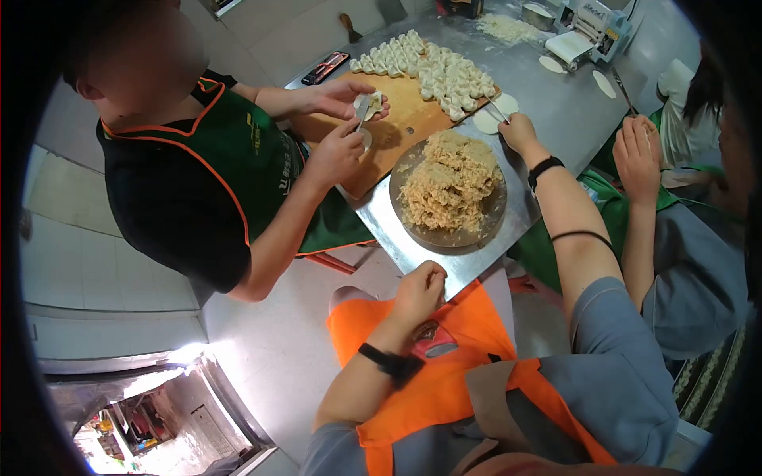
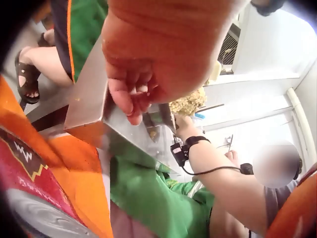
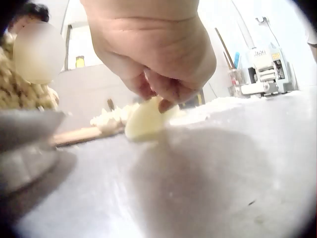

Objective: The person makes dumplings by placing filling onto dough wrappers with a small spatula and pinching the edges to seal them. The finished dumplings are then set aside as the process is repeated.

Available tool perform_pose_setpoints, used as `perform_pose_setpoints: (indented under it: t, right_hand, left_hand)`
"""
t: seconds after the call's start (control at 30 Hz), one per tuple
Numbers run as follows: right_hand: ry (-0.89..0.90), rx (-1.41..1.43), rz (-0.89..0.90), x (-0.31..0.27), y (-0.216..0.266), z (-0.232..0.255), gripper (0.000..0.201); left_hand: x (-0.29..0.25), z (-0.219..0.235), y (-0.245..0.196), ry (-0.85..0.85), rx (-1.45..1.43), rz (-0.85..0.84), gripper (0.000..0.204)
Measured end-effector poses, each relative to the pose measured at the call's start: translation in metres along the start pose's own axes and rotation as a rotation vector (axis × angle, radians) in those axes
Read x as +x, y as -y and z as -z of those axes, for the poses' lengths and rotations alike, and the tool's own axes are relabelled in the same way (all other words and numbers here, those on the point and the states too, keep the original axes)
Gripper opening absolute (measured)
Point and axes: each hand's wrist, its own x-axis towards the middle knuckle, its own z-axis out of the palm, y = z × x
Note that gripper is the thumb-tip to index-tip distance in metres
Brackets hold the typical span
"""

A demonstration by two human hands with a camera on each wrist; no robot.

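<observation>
My right hand (image 1: pixel 521 133) reaches past the bowl and pinches a pale, round dumpling wrapper (image 3: pixel 142 123), which hangs tilted from the fingertips close over the metal table. In the head view a thin grey metal tool (image 1: pixel 498 112) projects from the same fingers over the wrappers (image 1: pixel 486 122). My left hand (image 1: pixel 421 293) hovers at the near table corner, above my orange apron. Its fingers (image 2: pixel 121 96) curl loosely, with nothing seen held. Between the hands stands a wide round bowl (image 1: pixel 405 228) heaped with minced filling (image 1: pixel 451 182).
A wooden board (image 1: pixel 373 163) carries rows of folded dumplings (image 1: pixel 456 83). At left, another person's hands (image 1: pixel 341 155) work a wrapper with a spatula. A second person's hand (image 1: pixel 637 159) is at right. A dough machine (image 1: pixel 591 36), loose flour (image 1: pixel 508 28) and a phone (image 1: pixel 325 68) lie farther back.
</observation>
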Motion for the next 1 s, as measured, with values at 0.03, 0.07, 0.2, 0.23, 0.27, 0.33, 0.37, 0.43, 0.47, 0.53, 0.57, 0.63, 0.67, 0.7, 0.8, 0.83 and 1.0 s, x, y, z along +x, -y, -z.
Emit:
perform_pose_setpoints:
  t: [0.03, 0.07, 0.2, 0.23, 0.27, 0.33, 0.37, 0.43, 0.47, 0.53, 0.57, 0.63, 0.67, 0.7, 0.8, 0.83, 1.0]
  right_hand:
    - [0.002, 0.015, -0.022, -0.006, 0.008, 0.016, 0.026]
    - [-0.049, 0.085, -0.002, -0.014, 0.014, 0.032, 0.025]
    - [-0.110, 0.373, 0.075, -0.074, 0.046, 0.113, 0.017]
    - [-0.090, 0.451, 0.090, -0.095, 0.055, 0.133, 0.015]
    - [-0.045, 0.551, 0.111, -0.116, 0.067, 0.151, 0.012]
    - [0.074, 0.735, 0.130, -0.163, 0.100, 0.181, 0.010]
    - [0.148, 0.817, 0.123, -0.189, 0.117, 0.191, 0.010]
    - [0.329, 0.864, 0.101, -0.234, 0.141, 0.195, 0.010]
    - [0.418, 0.883, 0.096, -0.249, 0.150, 0.196, 0.011]
    - [0.656, 0.797, 0.016, -0.268, 0.161, 0.196, 0.014]
    - [0.565, 0.635, 0.295, -0.269, 0.157, 0.190, 0.014]
    - [0.336, 0.421, 0.426, -0.268, 0.138, 0.171, 0.013]
    - [0.224, 0.313, 0.490, -0.267, 0.130, 0.167, 0.013]
    - [0.201, 0.159, 0.481, -0.263, 0.126, 0.168, 0.017]
    - [0.168, -0.025, 0.472, -0.252, 0.109, 0.160, 0.019]
    - [0.147, -0.040, 0.472, -0.250, 0.104, 0.155, 0.021]
    - [0.210, -0.080, 0.459, -0.244, 0.098, 0.139, 0.022]
  left_hand:
    - [-0.003, 0.001, 0.001, 0.015, -0.024, 0.001, 0.015]
    - [-0.005, 0.000, 0.002, 0.035, -0.050, 0.007, 0.014]
    - [-0.016, -0.008, -0.014, 0.085, -0.226, -0.073, 0.012]
    - [-0.017, -0.010, -0.024, 0.098, -0.287, -0.076, 0.013]
    - [-0.019, -0.011, -0.033, 0.111, -0.347, -0.075, 0.014]
    - [-0.014, -0.014, -0.045, 0.071, -0.435, -0.167, 0.025]
    - [-0.008, -0.020, -0.046, 0.034, -0.473, -0.248, 0.028]
    - [-0.011, -0.020, -0.048, 0.073, -0.587, -0.259, 0.034]
    - [-0.015, -0.014, -0.056, 0.143, -0.661, -0.193, 0.037]
    - [-0.023, -0.011, -0.055, 0.231, -0.716, -0.064, 0.041]
    - [-0.025, -0.011, -0.052, 0.248, -0.697, -0.008, 0.042]
    - [-0.028, -0.017, -0.041, 0.212, -0.667, 0.062, 0.034]
    - [-0.028, -0.019, -0.034, 0.203, -0.731, 0.074, 0.032]
    - [-0.027, -0.021, -0.028, 0.194, -0.793, 0.084, 0.029]
    - [-0.013, -0.028, -0.011, 0.136, -1.057, 0.180, 0.029]
    - [-0.007, -0.029, -0.006, 0.089, -1.116, 0.209, 0.029]
    - [0.023, -0.034, 0.007, -0.073, -1.107, 0.182, 0.038]
